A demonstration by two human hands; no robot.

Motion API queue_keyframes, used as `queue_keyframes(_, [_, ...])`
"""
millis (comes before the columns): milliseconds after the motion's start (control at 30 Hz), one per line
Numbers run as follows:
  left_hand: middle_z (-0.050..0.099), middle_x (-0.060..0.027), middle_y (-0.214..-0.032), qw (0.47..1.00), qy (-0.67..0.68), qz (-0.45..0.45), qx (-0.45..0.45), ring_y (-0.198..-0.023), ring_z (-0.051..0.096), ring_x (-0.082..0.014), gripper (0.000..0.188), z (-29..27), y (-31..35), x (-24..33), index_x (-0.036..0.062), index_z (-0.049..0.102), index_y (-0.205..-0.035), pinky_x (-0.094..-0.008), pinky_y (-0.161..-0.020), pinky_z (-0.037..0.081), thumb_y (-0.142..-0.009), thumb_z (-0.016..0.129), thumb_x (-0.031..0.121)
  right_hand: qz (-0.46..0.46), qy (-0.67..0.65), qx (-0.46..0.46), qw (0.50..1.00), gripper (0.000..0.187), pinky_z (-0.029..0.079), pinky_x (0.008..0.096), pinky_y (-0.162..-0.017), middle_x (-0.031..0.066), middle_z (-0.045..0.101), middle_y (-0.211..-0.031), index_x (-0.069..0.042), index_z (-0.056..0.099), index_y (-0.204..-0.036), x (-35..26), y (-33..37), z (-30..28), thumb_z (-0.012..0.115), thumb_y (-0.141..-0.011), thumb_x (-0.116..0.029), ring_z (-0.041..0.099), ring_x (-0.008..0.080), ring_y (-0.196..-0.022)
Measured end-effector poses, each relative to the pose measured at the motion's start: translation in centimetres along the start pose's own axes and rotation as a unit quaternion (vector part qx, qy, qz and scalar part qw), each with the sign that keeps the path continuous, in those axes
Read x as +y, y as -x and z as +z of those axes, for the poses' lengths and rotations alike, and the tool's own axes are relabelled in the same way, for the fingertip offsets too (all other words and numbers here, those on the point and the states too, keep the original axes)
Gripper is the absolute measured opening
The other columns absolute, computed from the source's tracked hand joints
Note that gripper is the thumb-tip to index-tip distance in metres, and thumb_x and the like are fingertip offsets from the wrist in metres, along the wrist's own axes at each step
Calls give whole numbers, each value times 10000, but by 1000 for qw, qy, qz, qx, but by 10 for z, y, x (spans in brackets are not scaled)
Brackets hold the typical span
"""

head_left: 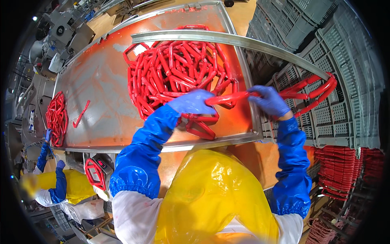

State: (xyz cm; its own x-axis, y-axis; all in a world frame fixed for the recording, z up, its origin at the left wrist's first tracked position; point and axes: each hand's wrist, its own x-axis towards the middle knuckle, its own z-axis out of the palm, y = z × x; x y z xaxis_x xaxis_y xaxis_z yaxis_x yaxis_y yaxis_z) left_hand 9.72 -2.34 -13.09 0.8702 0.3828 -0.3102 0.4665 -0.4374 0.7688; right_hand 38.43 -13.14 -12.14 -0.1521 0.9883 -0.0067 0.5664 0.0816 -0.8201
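Note:
A string of red sausages (231, 98) is stretched between my two gloved hands over the right edge of the steel table (101, 118). My left hand (193, 102) closes round it beside a big tangled pile of linked red sausages (172, 69). Just past the table edge, my right hand (269, 101) grips the string, its fingers partly covering it. To the right of that hand, loops of sausage (315, 87) hang from the end of a long metal bar (227, 38). The bar crosses above the pile. A few links droop below my left hand.
Grey plastic crates (329, 97) are stacked at right, above racks of hanging red sausages (337, 166). On the left, a co-worker in a yellow apron (79, 185) stands by a smaller sausage heap (57, 118). A scale (97, 171) holding sausages is beside the table's near edge.

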Motion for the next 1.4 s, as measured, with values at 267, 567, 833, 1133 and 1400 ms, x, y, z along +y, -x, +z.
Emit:
queue_keyframes(267, [541,34,-728,873,345,-27,342,-546,494,-52,384,-143,73,-121,75,571,-1185,-176,-467,413,-873,642,288,14,149,175,973,302,478,366,-783,135,670,-919,-46,647,-1030,41,-61,-66,641,-872,-304,631,270,-842])
queue_keyframes(567, [515,34,-744,791,167,47,586,-504,389,-24,337,-198,87,30,102,570,-1171,-174,-427,323,-918,611,322,-35,96,259,960,419,458,423,-885,190,627,-1086,-69,625,-1122,51,-131,-22,636,-847,-386,588,353,-1025])
queue_keyframes(833, [529,20,-741,864,337,155,341,-496,384,-37,323,-113,-60,137,96,537,-1143,-200,-434,321,-914,614,311,-206,20,376,903,396,469,357,-871,169,617,-1085,4,607,-1152,-41,-49,47,715,-810,-163,601,274,-1014])
queue_keyframes(1133, [605,-96,-1072,841,417,338,69,-922,588,-176,483,-22,-116,164,86,474,-1300,-313,-825,495,-980,437,446,-106,-306,447,834,183,465,281,-614,25,583,-785,-41,572,-1057,-37,11,48,620,-912,-143,533,101,-674])
queue_keyframes(1400, [578,-62,-767,976,88,106,166,-740,554,-127,198,103,-141,-9,43,603,-1001,-315,-676,468,-853,653,164,41,38,634,771,208,496,386,-634,191,641,-780,-27,531,-957,-35,51,-141,596,-896,-215,640,303,-691])
